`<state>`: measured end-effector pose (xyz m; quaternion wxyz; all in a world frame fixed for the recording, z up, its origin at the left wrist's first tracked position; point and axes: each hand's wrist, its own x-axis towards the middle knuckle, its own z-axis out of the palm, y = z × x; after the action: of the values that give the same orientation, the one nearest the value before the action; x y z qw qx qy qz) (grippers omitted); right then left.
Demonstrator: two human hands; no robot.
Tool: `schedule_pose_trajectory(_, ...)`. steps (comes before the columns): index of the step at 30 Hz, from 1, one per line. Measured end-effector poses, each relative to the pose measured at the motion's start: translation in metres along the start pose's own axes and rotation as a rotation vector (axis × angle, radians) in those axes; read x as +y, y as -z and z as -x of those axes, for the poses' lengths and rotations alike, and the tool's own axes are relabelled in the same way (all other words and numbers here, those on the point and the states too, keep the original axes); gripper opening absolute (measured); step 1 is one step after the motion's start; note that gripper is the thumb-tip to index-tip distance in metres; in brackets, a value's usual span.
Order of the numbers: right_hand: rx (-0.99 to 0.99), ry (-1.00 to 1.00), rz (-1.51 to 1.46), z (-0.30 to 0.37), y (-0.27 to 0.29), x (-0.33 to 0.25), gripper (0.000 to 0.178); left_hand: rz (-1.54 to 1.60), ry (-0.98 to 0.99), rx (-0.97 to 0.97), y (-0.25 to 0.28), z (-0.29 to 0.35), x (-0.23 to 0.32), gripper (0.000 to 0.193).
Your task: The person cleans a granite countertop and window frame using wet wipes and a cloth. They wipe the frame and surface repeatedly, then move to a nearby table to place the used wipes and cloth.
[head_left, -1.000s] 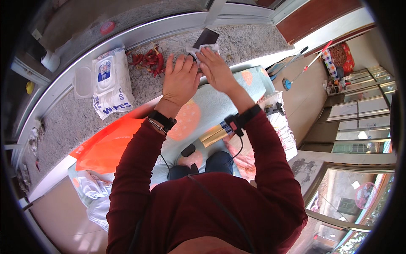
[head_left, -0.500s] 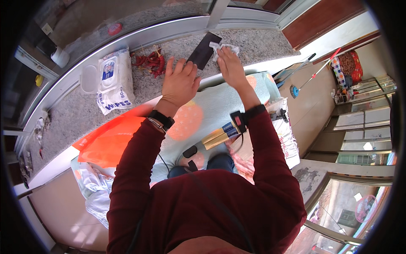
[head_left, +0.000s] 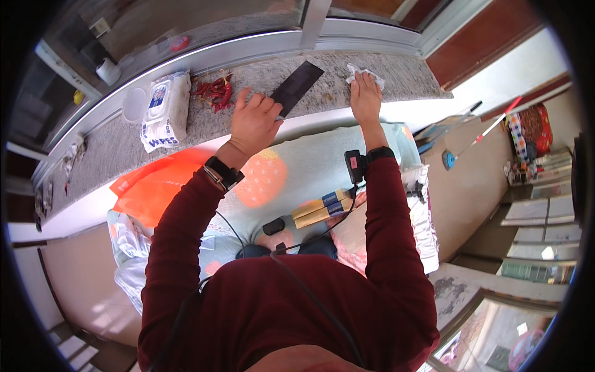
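Note:
Under the fingers of my right hand is a crumpled white wipe, pressed onto the speckled stone sill. To its left a flat, dark rectangular panel lies aslant on the stone. My left hand is at the panel's near left end, its fingertips touching or very close to it, the fingers somewhat spread and bent. Dried red chillies lie just beyond that hand. Further left stands a white pack of wipes with its clear lid raised.
Below the sill is a pale patterned cover with an orange bag at its left. Yellow-and-blue packets and a black cable lie close to my body. A mop leans at the right. A window frame borders the sill.
My right hand has moved right with the wipe, from beside the dark panel to the stone further right. My left hand stays at the panel's near end, its fingers more bent. The view has shifted slightly.

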<state>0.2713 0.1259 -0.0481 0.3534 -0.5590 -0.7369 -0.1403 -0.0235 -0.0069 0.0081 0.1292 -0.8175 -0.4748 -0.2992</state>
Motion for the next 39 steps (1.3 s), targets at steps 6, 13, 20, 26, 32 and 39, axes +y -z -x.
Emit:
schedule_pose_trajectory(6, 0.025, 0.006, -0.002, -0.001, 0.001, 0.0, 0.038, 0.035, 0.064, 0.056, -0.001, -0.012, 0.006, 0.012)
schedule_pose_trajectory(13, 0.048, -0.002, 0.001, 0.001, 0.004, -0.005, 0.041, 0.618, 0.43, 0.328, -0.01, -0.09, 0.022, 0.003)
schedule_pose_trajectory(20, -0.085, 0.035, 0.178, 0.003, -0.012, 0.007, 0.043, 0.629, 0.333, 0.32, -0.088, -0.222, 0.101, 0.011)
schedule_pose_trajectory(26, -0.195, -0.086, -0.204, 0.004, -0.025, 0.012, 0.049, 0.534, 0.339, -0.026, -0.109, -0.213, 0.164, 0.039)
schedule_pose_trajectory(32, -0.084, 0.026, 0.075, 0.001, -0.007, 0.006, 0.047, 0.37, 0.091, 0.296, -0.041, -0.128, 0.086, 0.04)
schedule_pose_trajectory(39, -0.245, 0.063, 0.027, -0.021, -0.012, -0.011, 0.052, -0.301, 0.508, 0.615, 0.1, 0.064, -0.029, 0.047)
